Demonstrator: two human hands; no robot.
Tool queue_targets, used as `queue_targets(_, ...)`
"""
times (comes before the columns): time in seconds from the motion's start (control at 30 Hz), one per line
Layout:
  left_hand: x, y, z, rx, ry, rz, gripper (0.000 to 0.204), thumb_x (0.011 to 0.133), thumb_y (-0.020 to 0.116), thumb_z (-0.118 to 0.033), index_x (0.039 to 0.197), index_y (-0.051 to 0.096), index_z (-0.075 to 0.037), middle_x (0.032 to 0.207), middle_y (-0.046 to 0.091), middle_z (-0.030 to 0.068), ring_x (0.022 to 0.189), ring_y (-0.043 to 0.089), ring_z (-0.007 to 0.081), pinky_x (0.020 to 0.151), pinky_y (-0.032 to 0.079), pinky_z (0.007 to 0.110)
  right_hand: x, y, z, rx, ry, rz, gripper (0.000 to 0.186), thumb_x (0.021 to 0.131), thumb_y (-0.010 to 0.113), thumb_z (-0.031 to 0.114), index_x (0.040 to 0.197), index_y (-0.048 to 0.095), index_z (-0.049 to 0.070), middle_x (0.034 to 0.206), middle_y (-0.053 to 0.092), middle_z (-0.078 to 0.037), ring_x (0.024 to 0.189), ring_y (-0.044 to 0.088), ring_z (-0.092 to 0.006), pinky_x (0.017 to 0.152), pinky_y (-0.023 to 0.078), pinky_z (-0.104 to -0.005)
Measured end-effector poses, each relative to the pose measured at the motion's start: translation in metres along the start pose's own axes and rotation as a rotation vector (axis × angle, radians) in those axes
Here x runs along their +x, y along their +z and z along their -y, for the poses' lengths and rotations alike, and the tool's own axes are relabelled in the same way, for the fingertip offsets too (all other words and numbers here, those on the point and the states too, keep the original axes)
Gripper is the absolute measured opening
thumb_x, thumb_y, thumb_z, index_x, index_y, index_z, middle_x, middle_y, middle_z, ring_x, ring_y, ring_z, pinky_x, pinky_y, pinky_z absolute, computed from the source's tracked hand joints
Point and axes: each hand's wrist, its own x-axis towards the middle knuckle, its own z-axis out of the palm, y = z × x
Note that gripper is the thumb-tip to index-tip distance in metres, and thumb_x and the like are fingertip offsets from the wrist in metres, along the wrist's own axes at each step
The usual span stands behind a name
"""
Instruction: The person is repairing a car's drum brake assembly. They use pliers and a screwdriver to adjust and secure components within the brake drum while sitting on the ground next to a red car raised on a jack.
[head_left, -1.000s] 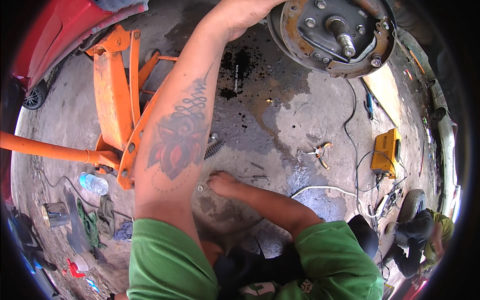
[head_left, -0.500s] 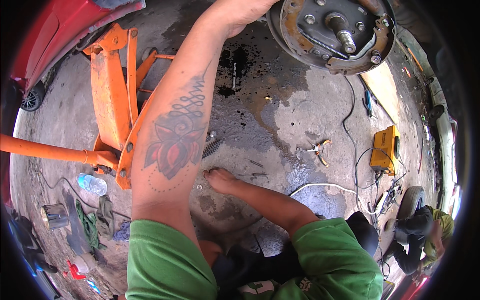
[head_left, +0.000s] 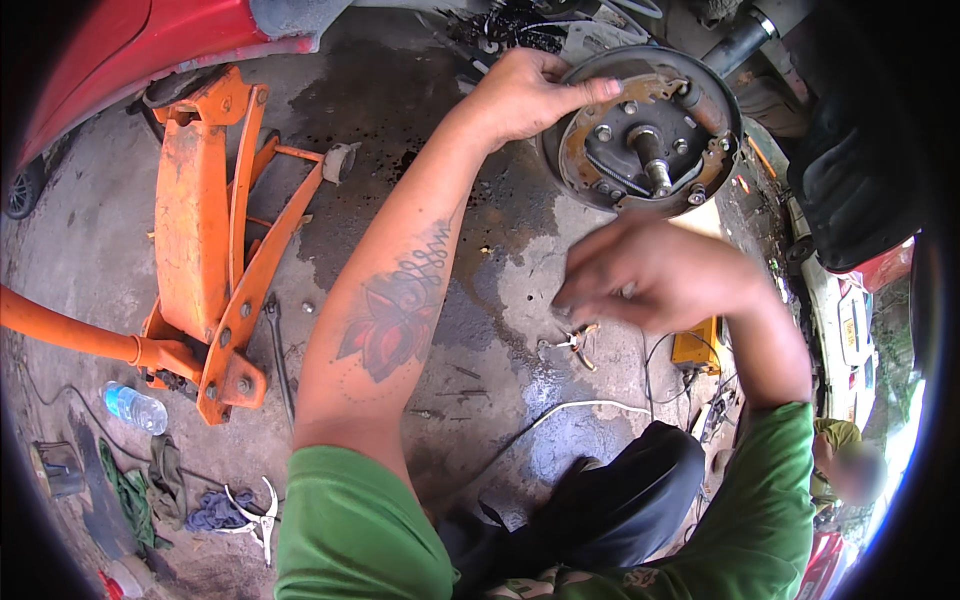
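My left hand (head_left: 535,95) grips the upper left edge of the rusty drum brake assembly (head_left: 605,150), its thumb over the curved brake shoe. A spindle (head_left: 655,165) sticks out from the backing plate's middle. My right hand (head_left: 630,275), blurred, is raised just below the assembly, fingers curled around something small and pale that I cannot make out. Beneath that hand lie pliers (head_left: 585,355) with orange handles on the stained concrete.
An orange floor jack (head_left: 190,230) stands left, near red bodywork (head_left: 130,50), a water bottle (head_left: 135,410) and rags (head_left: 165,480). A yellow box (head_left: 695,350) with cables sits right. A co-worker (head_left: 830,450) is at lower right. Dark wheel-well parts (head_left: 850,170) hang upper right.
My right hand has risen from the floor to just under the brake assembly. The view has shifted, so my left hand and the whole assembly now show.
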Motion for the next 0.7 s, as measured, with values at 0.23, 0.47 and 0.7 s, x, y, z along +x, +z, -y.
queue_targets(0.23, -0.005, 0.006, -0.002, -0.123, 0.042, -0.057, 0.062, 0.084, 0.083, -0.053, 0.098, 0.075, 0.007, 0.084, 0.073, 0.0101, 0.077, 0.068, 0.0144, 0.072, 0.056, 0.03, 0.07, -0.157, -0.017, -0.529, 0.549, -0.577, 0.025, 0.079, 0.083, 0.023, 0.088, 0.076, 0.0, 0.084, 0.074, -0.022, 0.078, 0.074, -0.0335, 0.071, 0.056, -0.0448)
queue_targets(0.47, -0.006, 0.011, -0.001, -0.214, -0.028, -0.099, 0.067, 0.081, 0.088, -0.047, 0.107, 0.068, 0.011, 0.091, 0.073, 0.013, 0.081, 0.07, 0.0161, 0.073, 0.057, 0.029, 0.127, -0.161, -0.139, -1.134, 0.537, 0.123, 0.026, 0.074, 0.073, 0.029, 0.076, 0.078, 0.004, 0.082, 0.072, -0.024, 0.079, 0.072, -0.0412, 0.071, 0.055, -0.0479)
queue_targets(0.7, -0.004, 0.013, 0.005, -0.216, -0.03, -0.116, 0.068, 0.08, 0.089, -0.046, 0.11, 0.067, 0.011, 0.096, 0.073, 0.0149, 0.085, 0.07, 0.0171, 0.077, 0.057, 0.029, 0.134, -0.175, -0.166, -1.069, 0.581, 0.503, 0.029, 0.077, 0.073, 0.032, 0.083, 0.079, 0.004, 0.089, 0.074, -0.022, 0.083, 0.072, -0.0391, 0.075, 0.054, -0.0476)
